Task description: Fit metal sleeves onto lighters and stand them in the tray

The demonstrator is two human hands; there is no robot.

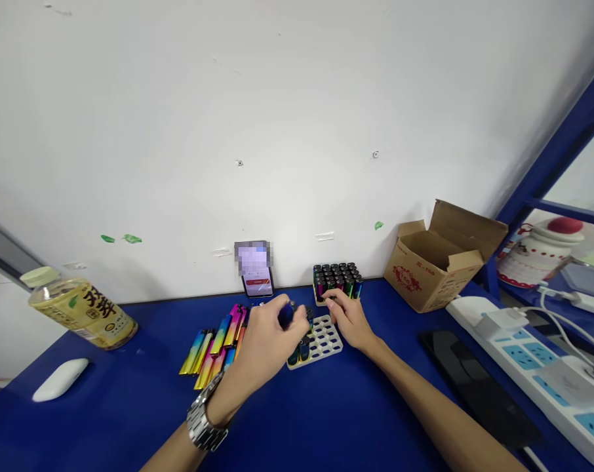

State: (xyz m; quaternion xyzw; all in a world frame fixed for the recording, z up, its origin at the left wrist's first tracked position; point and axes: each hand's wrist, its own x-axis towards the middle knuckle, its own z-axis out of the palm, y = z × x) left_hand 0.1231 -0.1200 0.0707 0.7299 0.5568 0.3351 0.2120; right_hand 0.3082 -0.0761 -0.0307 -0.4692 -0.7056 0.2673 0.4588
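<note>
Rows of short, glossy, dark-topped cylinders with iridescent magenta, green and blue sides (337,278) are packed upright against the white painted wall (297,137), as seen from the head. Nearer on the smooth blue desk (154,400), a pale, rigid, flat tray pierced with round holes (326,354) is laid, a few dark cylinders (299,351) being seated at its left side. A dark-blue, shiny, rounded cylinder (286,316), slightly blurred, is grasped between the thumb and curled fingers of the left hand (267,334), above the tray's left part. Around that wrist a link-banded silver metal watch (203,419) is worn. The right hand (350,321) is placed with bent fingers between the tray and the packed rows; whether anything is gripped by it cannot be told. Left of the tray, slim, mirror-glossy, rainbow-gradient strips (221,344) are heaped, partly covered by the left hand. A brown, creased cardboard box with raised flaps (410,275) is stood to the right, near a matte white, blue-socketed power strip (523,357).
</note>
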